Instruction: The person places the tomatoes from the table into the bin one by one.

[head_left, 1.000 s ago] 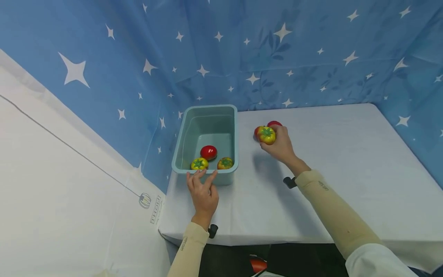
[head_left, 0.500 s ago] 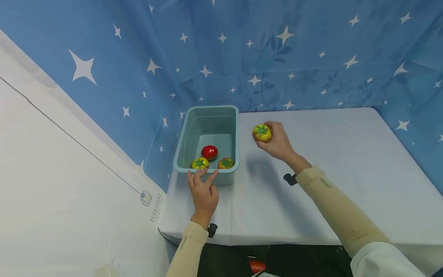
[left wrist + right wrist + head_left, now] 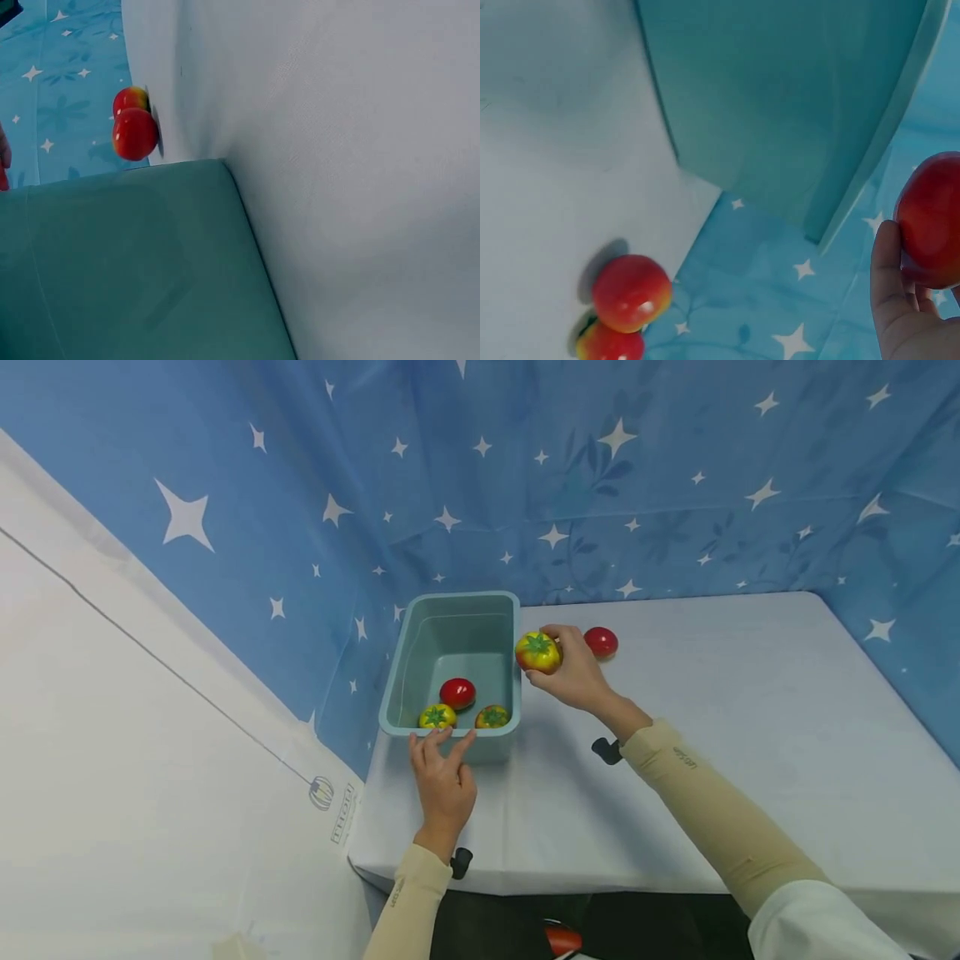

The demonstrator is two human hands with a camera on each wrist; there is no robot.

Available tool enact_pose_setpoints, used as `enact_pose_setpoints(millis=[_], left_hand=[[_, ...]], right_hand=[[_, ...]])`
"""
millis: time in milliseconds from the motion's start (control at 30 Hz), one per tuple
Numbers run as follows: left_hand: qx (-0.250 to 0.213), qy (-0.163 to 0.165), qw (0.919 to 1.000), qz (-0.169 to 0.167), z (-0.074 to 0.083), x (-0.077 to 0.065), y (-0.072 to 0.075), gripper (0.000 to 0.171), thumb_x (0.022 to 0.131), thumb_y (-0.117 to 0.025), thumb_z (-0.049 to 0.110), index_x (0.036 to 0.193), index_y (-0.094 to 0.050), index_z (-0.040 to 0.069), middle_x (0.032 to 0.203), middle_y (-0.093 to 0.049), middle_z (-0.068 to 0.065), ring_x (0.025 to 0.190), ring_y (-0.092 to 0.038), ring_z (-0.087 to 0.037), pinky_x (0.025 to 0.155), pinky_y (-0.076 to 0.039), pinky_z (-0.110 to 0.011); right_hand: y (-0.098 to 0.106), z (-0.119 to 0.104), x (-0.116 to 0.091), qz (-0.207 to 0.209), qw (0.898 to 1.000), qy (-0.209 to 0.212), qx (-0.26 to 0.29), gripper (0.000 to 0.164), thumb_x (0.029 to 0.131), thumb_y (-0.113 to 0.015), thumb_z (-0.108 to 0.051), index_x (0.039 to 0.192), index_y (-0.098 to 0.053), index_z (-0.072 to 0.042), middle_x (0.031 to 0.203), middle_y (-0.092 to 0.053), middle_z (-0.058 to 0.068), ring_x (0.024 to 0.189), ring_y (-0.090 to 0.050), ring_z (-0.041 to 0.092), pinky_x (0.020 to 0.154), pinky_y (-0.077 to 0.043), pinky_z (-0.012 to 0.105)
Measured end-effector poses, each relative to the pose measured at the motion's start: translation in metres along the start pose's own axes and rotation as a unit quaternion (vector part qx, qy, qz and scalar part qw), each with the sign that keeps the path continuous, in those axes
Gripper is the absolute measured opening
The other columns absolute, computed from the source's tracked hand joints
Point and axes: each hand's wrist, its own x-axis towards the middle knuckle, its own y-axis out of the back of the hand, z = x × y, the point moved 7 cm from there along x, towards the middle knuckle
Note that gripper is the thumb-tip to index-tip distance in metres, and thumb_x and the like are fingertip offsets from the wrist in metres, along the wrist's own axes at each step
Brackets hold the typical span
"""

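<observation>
My right hand (image 3: 576,672) grips a yellow-red tomato (image 3: 537,652) with a green star-shaped top, held just right of the blue-green bin (image 3: 517,618). In the right wrist view the same tomato (image 3: 932,221) shows its red underside. My left hand (image 3: 444,785) touches the bin's near rim with spread fingertips. Inside the bin lie a red tomato (image 3: 457,693), a yellow one with a green top (image 3: 437,717) and a yellow-orange one (image 3: 492,717). Two more tomatoes lie on the table; the head view shows one red tomato (image 3: 601,643), while the right wrist view shows a red tomato (image 3: 632,292) against another (image 3: 609,343).
A white cloth (image 3: 720,735) covers the table. Blue star-patterned curtain (image 3: 675,468) hangs behind it and along the left. The bin's tall wall (image 3: 135,255) fills the lower left of the left wrist view.
My right hand has carried the tomato leftward, from above the other table tomatoes to beside the bin's right rim. A red tomato behind it has come into sight. The left hand stays at the rim.
</observation>
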Motion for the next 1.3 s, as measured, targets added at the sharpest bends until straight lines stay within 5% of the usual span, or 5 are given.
enact_pose_setpoints(millis=[500,867,1300], left_hand=[[0.001,0.001,1.0000,-0.009,-0.002,-0.001,-0.001,0.048,0.079,-0.046,-0.002,0.114,-0.073,0.015,0.117,-0.054,-0.019,0.118,-0.046,-0.042,0.112,-0.016,-0.064],[0.002,0.002,0.9999,-0.012,-0.004,-0.003,-0.003,0.047,0.081,-0.046,-0.001,0.117,-0.073,0.015,0.118,-0.054,-0.018,0.119,-0.045,-0.041,0.112,-0.016,-0.065],[0.003,0.000,0.9999,-0.014,-0.003,-0.003,-0.003,0.047,0.081,-0.047,-0.001,0.117,-0.073,0.014,0.118,-0.054,-0.019,0.119,-0.046,-0.043,0.111,-0.016,-0.065]], right_hand=[[-0.029,-0.045,-0.001,-0.019,0.997,0.079,0.013,0.073,0.081,-0.077,-0.020,0.144,-0.041,-0.009,0.140,-0.043,0.013,0.118,-0.050,0.024,0.088,-0.055,0.039],[-0.060,-0.053,-0.006,-0.049,0.996,0.071,0.022,0.075,0.081,-0.077,-0.019,0.146,-0.040,-0.013,0.143,-0.040,0.011,0.121,-0.049,0.024,0.097,-0.050,0.038],[-0.074,-0.053,-0.006,-0.062,0.995,0.072,0.006,0.076,0.082,-0.077,-0.020,0.147,-0.039,-0.011,0.144,-0.037,0.013,0.122,-0.050,0.028,0.102,-0.046,0.044]])
